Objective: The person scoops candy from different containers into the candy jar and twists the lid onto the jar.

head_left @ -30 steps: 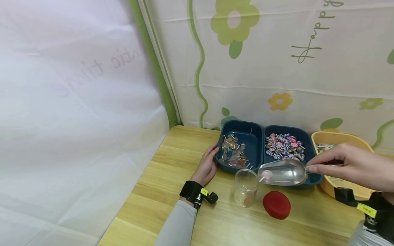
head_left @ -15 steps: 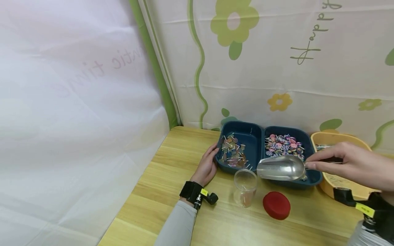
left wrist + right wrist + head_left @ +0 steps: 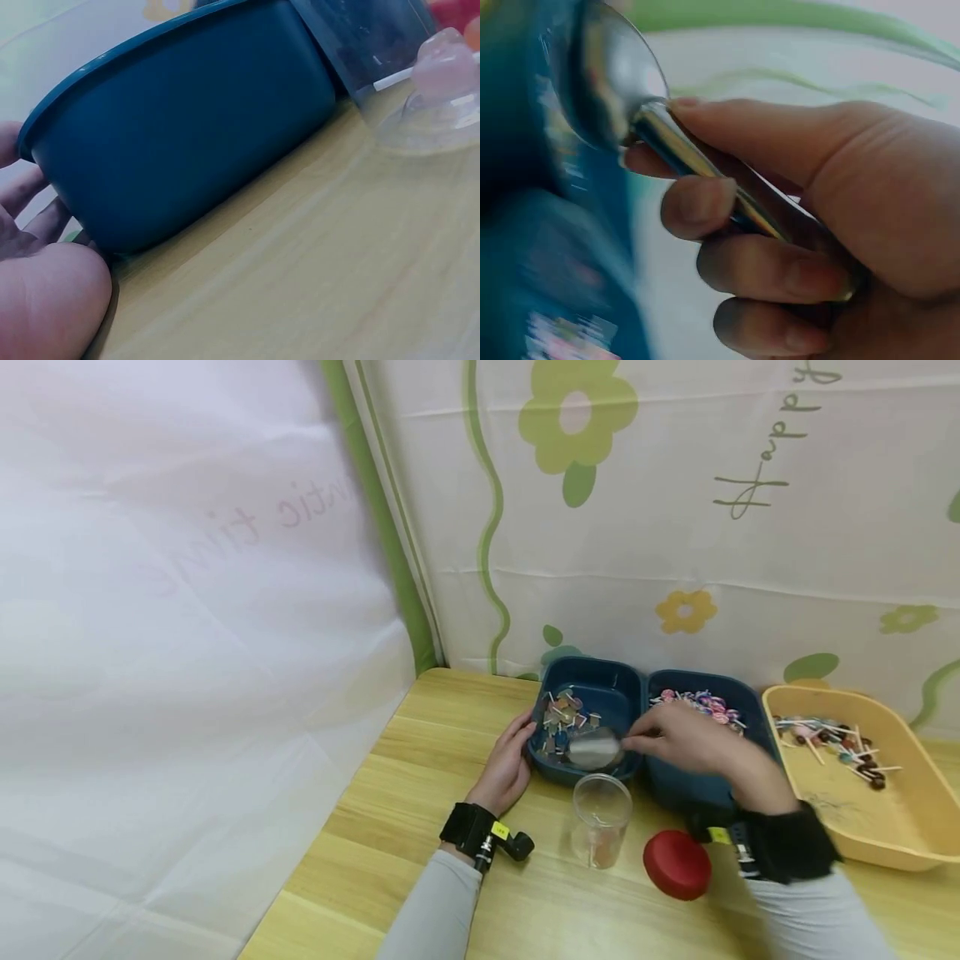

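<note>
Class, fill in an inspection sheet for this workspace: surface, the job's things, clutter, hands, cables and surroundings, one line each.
Surface: wooden table.
Job's things: metal scoop in the left blue tray of small lollipops; clear cup in front of it, a few lollipops inside; right blue tray of swirl lollipops.
Clutter: red lid; yellow tray with lollipops.
Hands: right hand grips the scoop; left hand rests against the left blue tray.
Cables: nothing seen.
Surroundings: flowered cloth backdrop.

Shiny metal scoop (image 3: 592,749) (handle gripped) dips into left blue tray (image 3: 592,677).
</note>
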Motion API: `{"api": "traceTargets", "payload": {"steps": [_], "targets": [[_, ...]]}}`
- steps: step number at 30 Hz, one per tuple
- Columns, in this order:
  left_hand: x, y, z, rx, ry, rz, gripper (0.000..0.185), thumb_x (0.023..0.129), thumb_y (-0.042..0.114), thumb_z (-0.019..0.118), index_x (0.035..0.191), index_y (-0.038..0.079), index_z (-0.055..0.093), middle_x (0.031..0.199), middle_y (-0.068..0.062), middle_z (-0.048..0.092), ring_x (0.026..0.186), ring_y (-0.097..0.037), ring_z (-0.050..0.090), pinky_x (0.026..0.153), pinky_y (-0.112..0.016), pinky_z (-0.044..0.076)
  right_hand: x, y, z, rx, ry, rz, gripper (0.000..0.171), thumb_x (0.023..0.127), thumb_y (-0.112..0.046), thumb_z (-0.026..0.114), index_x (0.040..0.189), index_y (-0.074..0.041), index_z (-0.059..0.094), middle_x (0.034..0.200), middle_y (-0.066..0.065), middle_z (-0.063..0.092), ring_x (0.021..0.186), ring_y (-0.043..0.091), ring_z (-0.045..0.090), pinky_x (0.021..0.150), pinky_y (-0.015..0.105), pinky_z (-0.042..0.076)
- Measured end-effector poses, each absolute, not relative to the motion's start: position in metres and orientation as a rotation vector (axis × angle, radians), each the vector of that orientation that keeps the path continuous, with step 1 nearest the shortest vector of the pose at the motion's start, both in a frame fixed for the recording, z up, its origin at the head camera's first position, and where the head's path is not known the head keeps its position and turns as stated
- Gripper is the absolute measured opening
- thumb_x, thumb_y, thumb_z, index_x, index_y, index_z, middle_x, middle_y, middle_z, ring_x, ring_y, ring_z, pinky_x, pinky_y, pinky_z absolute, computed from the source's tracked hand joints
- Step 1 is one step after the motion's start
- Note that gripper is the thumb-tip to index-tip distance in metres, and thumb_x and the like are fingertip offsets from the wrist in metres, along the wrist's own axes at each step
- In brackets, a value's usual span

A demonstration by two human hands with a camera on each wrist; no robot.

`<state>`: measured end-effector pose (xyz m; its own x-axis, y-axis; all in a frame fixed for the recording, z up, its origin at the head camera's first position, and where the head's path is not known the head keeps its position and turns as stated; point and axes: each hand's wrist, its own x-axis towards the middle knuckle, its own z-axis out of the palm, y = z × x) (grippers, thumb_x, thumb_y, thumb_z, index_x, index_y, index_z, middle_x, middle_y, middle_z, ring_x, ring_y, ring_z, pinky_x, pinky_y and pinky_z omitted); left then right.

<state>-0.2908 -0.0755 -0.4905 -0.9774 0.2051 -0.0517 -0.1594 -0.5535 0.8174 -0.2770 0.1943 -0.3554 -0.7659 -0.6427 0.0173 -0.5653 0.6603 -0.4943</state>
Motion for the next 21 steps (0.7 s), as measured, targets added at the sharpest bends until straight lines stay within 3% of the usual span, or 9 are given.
{"api": "traceTargets", "payload": {"steps": [9, 21], "targets": [[-0.292, -0.074, -0.489, 0.081, 1.405, 2.590, 0.047, 0.111, 0.018, 0.045, 0.157, 0.010, 0.040, 0.164, -0.010, 0.029, 0.150, -0.022, 0.029, 0.122, -0.038, 0.026, -0.292, 0.172, -0.392, -0.962, 2.652, -0.821, 0.018, 0.102, -0.015, 0.064, 0.106, -0.009, 0.081, 0.099, 0.002, 0.076, 0.086, 0.016, 0.070, 0.073, 0.035, 0.056], [-0.294, -0.075, -0.493, 0.089, 1.370, 2.610, 0.045, 0.111, 0.014, 0.044, 0.156, 0.008, 0.042, 0.164, -0.012, 0.031, 0.150, -0.023, 0.031, 0.120, -0.035, 0.028, -0.298, 0.178, -0.394, -1.010, 2.622, -0.916, 0.021, 0.105, -0.016, 0.060, 0.107, -0.006, 0.078, 0.096, 0.005, 0.075, 0.083, 0.019, 0.066, 0.071, 0.031, 0.052]]}}
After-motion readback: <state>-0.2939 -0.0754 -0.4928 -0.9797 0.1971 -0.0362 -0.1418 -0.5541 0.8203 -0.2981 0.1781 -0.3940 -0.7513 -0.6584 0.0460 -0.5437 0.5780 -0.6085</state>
